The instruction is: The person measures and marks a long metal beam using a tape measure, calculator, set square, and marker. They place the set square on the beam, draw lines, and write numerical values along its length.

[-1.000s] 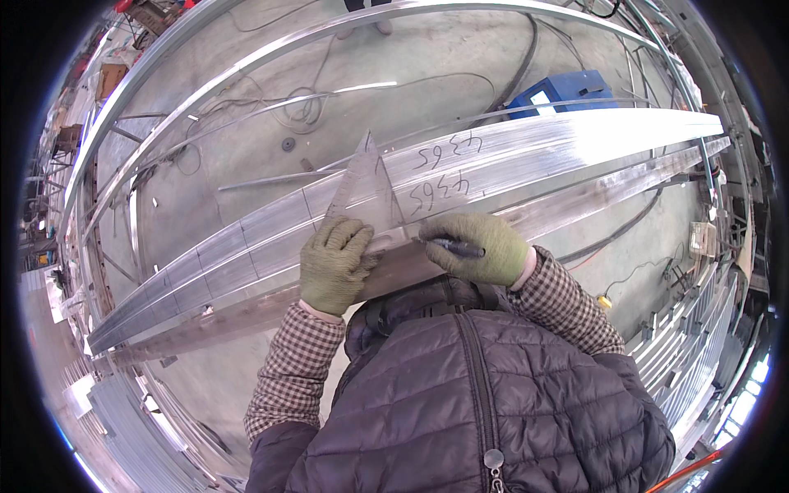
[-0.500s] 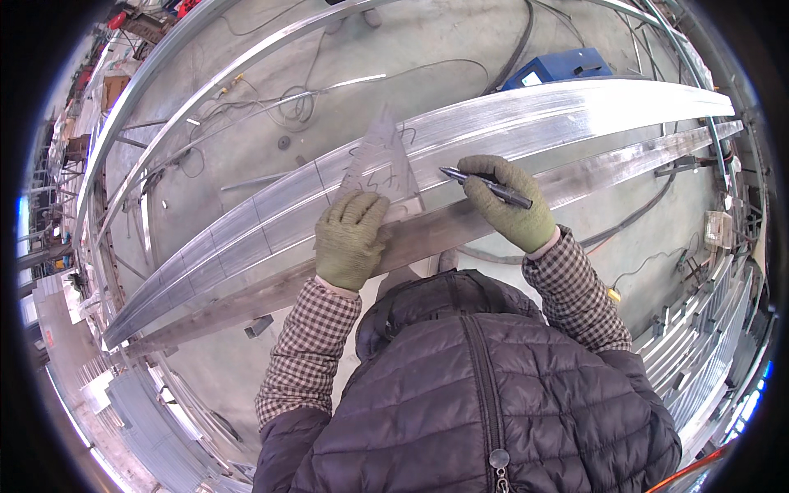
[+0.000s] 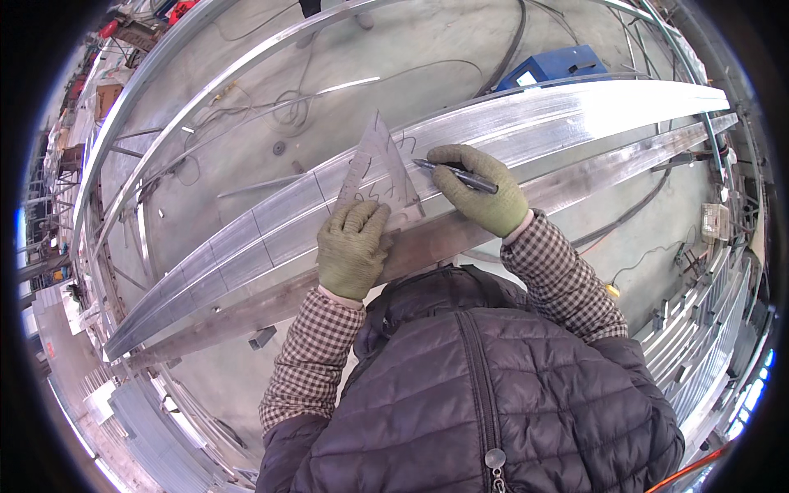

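A long silvery metal profile [image 3: 501, 123] stretches across in front of me, with several dark cross lines drawn on its left half. On it lies a triangular set square [image 3: 380, 168] with dark handwriting, its tip pointing away from me. My left hand [image 3: 353, 246], in a green glove, grips the near edge of the set square, fingers closed over it. In my gloved right hand [image 3: 481, 189] a dark marker pen [image 3: 468, 177] is pinched, its tip close to the set square's right edge. Whether the tip touches the metal I cannot tell.
Nearer to me runs a second, duller metal bar [image 3: 567, 193]. Beyond the profile a blue machine [image 3: 552, 67] stands on the floor among cables [image 3: 292, 107]. Curved rails [image 3: 222, 62] arch at far left. Stacked metal lengths lie at lower left [image 3: 164, 427] and right [image 3: 699, 329].
My right hand has moved left with the marker, bringing its tip up to the set square's edge. The set square stays under my left hand, almost in the same place.
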### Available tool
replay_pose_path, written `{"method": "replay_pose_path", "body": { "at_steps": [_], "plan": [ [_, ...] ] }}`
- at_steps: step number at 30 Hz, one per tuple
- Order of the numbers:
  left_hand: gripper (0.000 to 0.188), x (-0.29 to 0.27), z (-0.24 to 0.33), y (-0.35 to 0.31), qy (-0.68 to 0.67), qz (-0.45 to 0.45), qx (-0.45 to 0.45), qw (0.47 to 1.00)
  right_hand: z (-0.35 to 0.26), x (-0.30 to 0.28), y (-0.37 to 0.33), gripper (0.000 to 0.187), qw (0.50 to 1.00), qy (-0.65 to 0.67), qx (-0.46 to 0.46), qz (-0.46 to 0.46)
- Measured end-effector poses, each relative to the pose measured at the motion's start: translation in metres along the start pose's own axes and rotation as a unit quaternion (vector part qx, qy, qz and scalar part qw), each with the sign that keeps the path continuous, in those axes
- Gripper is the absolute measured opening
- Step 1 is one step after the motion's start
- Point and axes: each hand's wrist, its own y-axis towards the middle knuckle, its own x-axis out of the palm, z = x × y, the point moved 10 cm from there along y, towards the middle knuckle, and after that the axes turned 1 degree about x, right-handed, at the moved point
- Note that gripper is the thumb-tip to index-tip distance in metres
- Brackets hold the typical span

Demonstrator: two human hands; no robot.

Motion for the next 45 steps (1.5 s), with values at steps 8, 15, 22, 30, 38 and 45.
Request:
{"method": "replay_pose_path", "body": {
  "at_steps": [8, 15, 22, 30, 38, 45],
  "plan": [
    [0.054, -0.004, 0.004, 0.004, -0.01, 0.011, 0.017, 1.0, -0.005, 0.02, 0.047, 0.033, 0.993, -0.104, -0.037, 0.033],
    [0.052, 0.001, 0.002, 0.001, 0.001, -0.023, 0.009, 1.0, -0.006, 0.024, 0.054, 0.031, 0.994, -0.107, 0.019, -0.008],
    [0.053, -0.002, 0.003, 0.003, -0.001, -0.002, 0.02, 1.0, -0.016, 0.016, 0.0, 0.033, 0.99, -0.112, 0.035, -0.074],
    [0.054, 0.005, -0.004, -0.003, -0.022, -0.031, 0.005, 0.999, -0.028, -0.01, -0.056, 0.03, 0.984, -0.141, -0.033, -0.107],
    [0.055, 0.026, 0.045, 0.039, -0.016, 0.017, 0.065, 0.998, 0.018, -0.104, -0.03, 0.028, 0.999, -0.032, 0.036, 0.022],
    [0.05, 0.057, 0.079, 0.084, -0.018, -0.023, 0.037, 0.999, 0.034, -0.143, -0.012, 0.032, 0.999, 0.01, 0.031, 0.036]
  ]
}}
